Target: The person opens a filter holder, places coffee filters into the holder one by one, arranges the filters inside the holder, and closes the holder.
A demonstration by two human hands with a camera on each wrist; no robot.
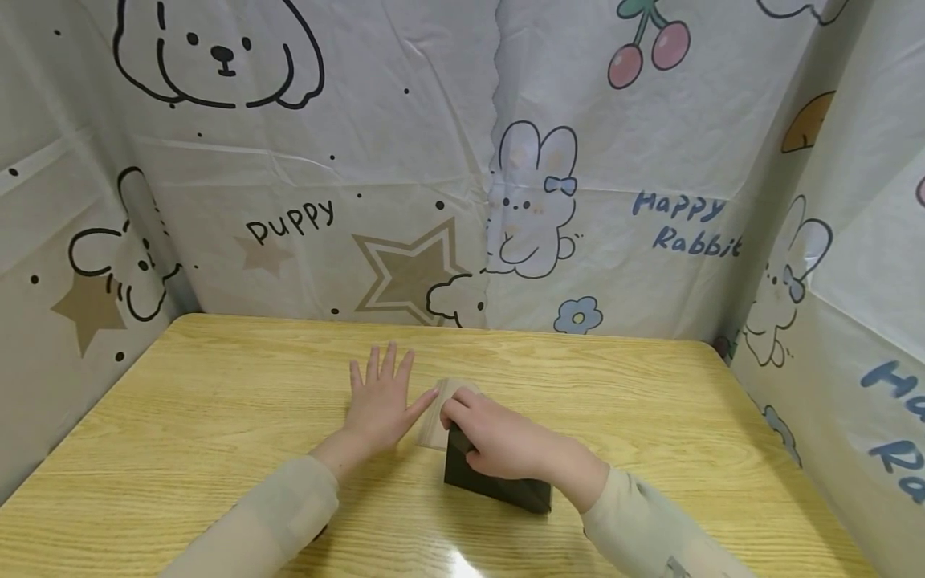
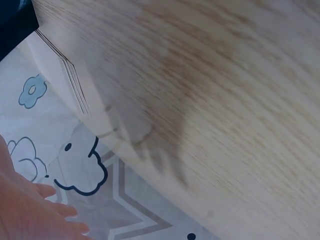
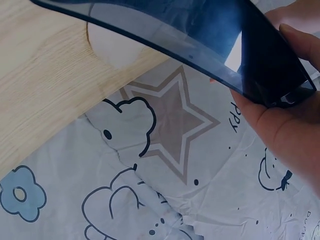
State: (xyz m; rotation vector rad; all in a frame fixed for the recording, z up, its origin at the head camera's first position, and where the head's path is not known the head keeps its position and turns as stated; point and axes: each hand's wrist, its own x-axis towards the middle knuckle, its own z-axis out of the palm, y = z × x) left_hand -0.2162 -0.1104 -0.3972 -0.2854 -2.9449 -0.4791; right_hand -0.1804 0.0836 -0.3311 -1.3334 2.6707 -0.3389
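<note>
My right hand grips a dark, glossy, flat thing by its upper edge; its exact kind is unclear. In the right wrist view this dark thing looks smooth and partly see-through, with fingers at its narrow end. Behind it on the table lies a flat tan piece with parallel lines along one side, partly hidden by the right hand. In the left wrist view those lines show near the table's edge. My left hand is spread, palm down, its thumb close to the tan piece. It holds nothing.
The wood-grain table runs back to a pale printed cloth with cartoon figures, which hangs behind it and at both sides. A bright glare spot shines on the tabletop near the front.
</note>
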